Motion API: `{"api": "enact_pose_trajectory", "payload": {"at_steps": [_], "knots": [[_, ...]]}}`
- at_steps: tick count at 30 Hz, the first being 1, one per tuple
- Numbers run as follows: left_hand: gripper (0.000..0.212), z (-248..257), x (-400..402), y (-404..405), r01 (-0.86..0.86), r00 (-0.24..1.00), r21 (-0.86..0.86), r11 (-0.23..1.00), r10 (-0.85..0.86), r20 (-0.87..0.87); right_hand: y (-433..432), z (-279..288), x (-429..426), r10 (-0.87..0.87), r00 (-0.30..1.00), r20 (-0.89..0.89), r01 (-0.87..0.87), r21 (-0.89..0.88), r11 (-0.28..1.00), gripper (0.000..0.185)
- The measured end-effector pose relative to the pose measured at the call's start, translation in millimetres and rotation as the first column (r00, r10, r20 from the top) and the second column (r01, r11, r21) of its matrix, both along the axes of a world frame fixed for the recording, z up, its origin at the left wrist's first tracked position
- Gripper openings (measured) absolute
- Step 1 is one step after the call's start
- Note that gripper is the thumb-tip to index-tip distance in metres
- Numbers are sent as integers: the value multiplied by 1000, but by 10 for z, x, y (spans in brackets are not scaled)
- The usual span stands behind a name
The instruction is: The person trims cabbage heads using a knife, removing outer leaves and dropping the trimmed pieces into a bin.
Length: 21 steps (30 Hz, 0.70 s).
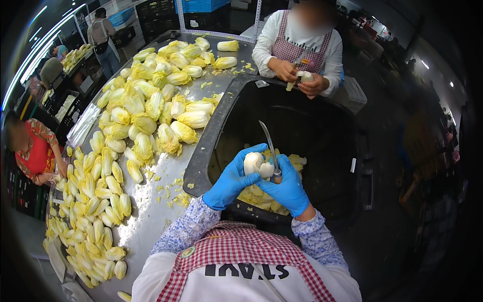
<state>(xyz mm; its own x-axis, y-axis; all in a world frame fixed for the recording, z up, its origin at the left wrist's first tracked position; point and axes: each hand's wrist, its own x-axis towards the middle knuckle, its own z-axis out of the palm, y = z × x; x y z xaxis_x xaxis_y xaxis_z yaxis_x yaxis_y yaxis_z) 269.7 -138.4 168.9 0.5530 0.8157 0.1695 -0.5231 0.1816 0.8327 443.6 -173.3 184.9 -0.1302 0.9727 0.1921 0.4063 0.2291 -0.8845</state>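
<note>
Above a large black plastic bin (202, 160), my blue-gloved left hand (232, 179) grips a small napa cabbage (252, 162), its white base pointing up and away from me. A knife (268, 139) with a curved blade and a wooden handle is in my right hand (288, 188), also gloved in blue. The blade points upward, away from the cabbage. Right-hand fingers sit close against the cabbage's side, where a piece of pale leaf (266, 170) stands loose. Below my hands, pale yellow trimmed leaves (260, 198) lie in the bin.
Left of the bin, a metal table (151, 211) bears a big heap of napa cabbages (143, 100) and a nearer heap of smaller ones (94, 204). Across the bin, a co-worker (298, 45) holds a knife and a cabbage. Another person (37, 151) stands at the table's left edge.
</note>
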Motion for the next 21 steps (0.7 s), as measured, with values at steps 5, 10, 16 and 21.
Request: {"api": "enact_pose_trajectory", "payload": {"at_steps": [5,10,16,21], "knots": [[78,-6,-58,33,-111,991,-25,994,112,73,-35,104,-108,-11,957,-289,-18,-98,995,29],[82,-81,-163,175,51,885,-189,981,43,464,231,-89,498,-395,918,33,395,6,918,41],[83,-27,-34,206,139,884,-193,971,-33,467,101,-40,384,-192,974,-124,174,-140,975,58],[89,-42,85,139,55,979,-123,991,-29,199,18,127,-115,-82,964,-252,-27,-402,915,48]]}}
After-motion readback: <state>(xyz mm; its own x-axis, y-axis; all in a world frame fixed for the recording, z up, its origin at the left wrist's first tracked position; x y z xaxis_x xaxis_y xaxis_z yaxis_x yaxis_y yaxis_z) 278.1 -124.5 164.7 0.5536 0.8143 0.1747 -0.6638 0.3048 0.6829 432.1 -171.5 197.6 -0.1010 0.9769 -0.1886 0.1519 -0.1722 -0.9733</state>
